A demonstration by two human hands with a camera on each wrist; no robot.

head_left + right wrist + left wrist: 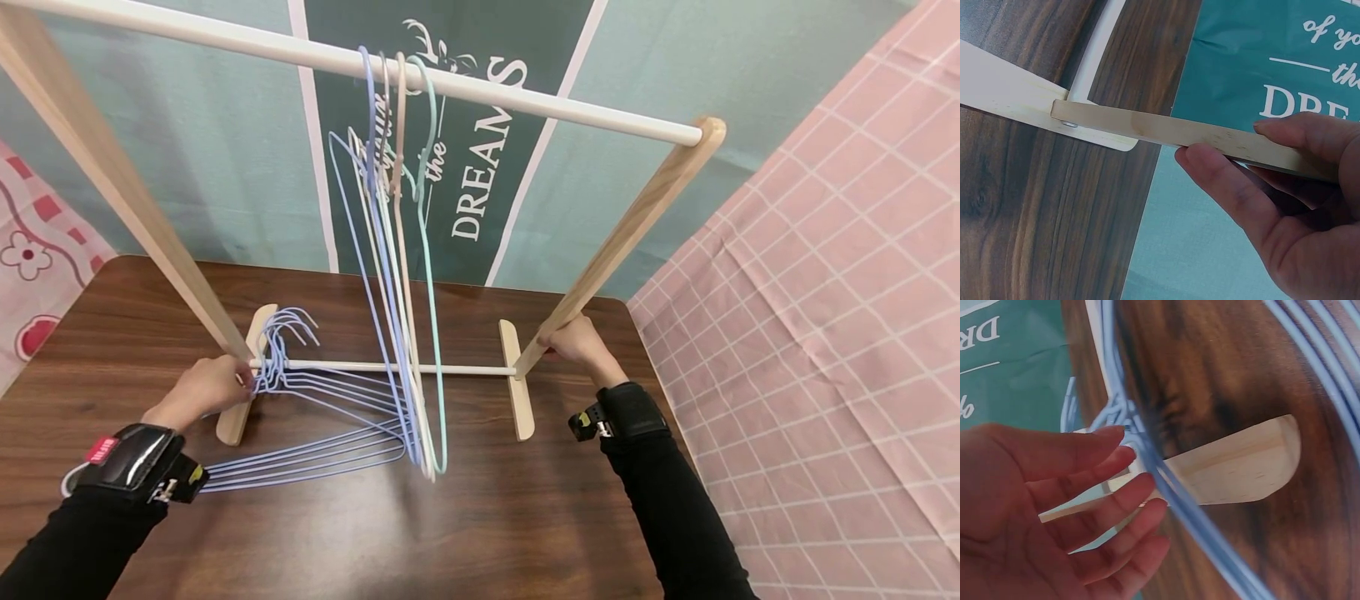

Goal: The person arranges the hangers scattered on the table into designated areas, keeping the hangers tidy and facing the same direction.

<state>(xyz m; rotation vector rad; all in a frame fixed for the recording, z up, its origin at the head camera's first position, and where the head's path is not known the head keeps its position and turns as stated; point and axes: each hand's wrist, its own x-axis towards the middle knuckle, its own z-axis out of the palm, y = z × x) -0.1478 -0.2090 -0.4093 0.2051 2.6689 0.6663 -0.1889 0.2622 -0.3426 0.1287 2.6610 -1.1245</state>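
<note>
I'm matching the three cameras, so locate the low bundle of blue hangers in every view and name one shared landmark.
Head: the blue hangers sit low, left of centre.
Left wrist: they run from the top, left of centre, down to the bottom, right of centre, and show at upper right too.
Right wrist: not in it.
Shared landmark: the dark green panel, top centre in head, upper left in left wrist, upper right in right wrist.

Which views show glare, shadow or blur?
Head: pale sheen on the near tabletop, dim shadow below the hanging hangers; left wrist: soft overall, blue hangers lacking crisp edges; right wrist: clearer grain, rack foot washed pale towards the left edge.
</note>
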